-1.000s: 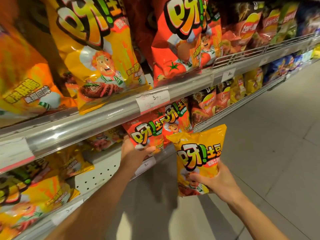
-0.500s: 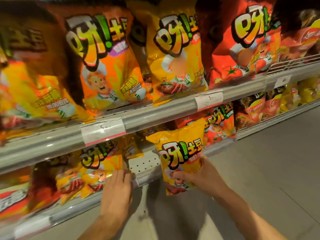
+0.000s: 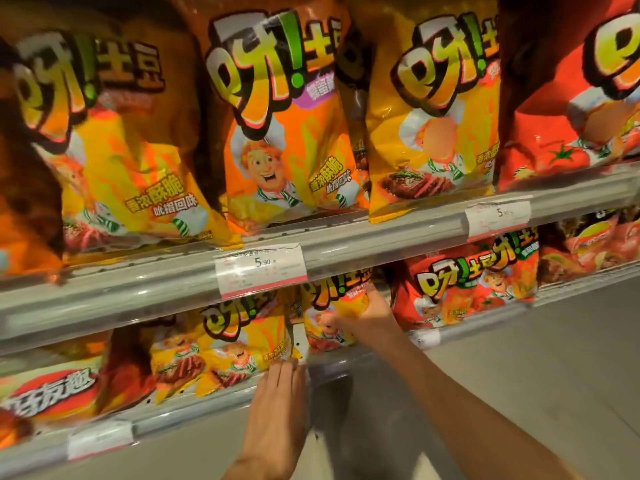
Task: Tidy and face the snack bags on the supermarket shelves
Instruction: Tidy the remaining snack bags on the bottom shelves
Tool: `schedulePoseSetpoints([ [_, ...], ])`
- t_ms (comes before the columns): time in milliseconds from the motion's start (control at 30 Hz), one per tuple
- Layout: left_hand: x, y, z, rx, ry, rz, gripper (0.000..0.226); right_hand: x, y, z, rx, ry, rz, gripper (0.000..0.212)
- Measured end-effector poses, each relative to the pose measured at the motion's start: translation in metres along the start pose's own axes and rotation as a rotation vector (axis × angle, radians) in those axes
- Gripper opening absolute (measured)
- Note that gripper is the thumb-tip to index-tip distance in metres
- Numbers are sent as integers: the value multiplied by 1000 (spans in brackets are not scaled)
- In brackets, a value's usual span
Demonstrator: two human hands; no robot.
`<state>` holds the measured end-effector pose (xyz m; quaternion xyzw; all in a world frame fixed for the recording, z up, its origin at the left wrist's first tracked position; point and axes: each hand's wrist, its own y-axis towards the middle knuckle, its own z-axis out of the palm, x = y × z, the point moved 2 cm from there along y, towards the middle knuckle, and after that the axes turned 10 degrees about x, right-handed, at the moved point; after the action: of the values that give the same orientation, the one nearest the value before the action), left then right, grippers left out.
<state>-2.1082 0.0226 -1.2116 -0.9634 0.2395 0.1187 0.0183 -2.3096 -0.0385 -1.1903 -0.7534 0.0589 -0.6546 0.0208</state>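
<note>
The right hand (image 3: 363,318) is seen pinching a small yellow steak-flavour snack bag (image 3: 334,318) by its right side, thumb across the front, so that the bag can be stood upright with its face outward in the gap on the lower shelf (image 3: 221,403). That gap lies between the small yellow bags to the left (image 3: 228,344) and the small red tomato-flavour bags (image 3: 460,289) to the right, and the held bag is tucked just under the upper shelf rail (image 3: 381,237). The left hand (image 3: 280,393) is laid flat, fingers straight, against the front lip of the lower shelf, touching the bottom edge of the left yellow bags, probably to keep them from sliding into the gap. Above, large bags of the same brand (image 3: 287,133) stand faced forward behind the 5.90 price tag (image 3: 261,270).
</note>
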Motion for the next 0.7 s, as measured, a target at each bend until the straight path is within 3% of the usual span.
schedulePoseSetpoints([
  [133,8,-2,10,54,-96,-22,41,-10,4,-3,54,32,52,59],
  [300,4,3,10,81,-170,-138,46,-13,7,-9,54,-59,99,42],
  [433,5,-1,-2,118,-177,-88,53,-14,11,-10,98,-161,120,55],
  [500,7,-7,-9,129,-213,-42,48,-14,2,-7,2,-311,137,67],
  [600,14,-15,-19,135,-293,-20,48,-11,-22,5,-304,-531,-133,53],
  [700,26,-24,-32,93,-408,-144,46,-2,-53,15,-444,-564,-166,65],
])
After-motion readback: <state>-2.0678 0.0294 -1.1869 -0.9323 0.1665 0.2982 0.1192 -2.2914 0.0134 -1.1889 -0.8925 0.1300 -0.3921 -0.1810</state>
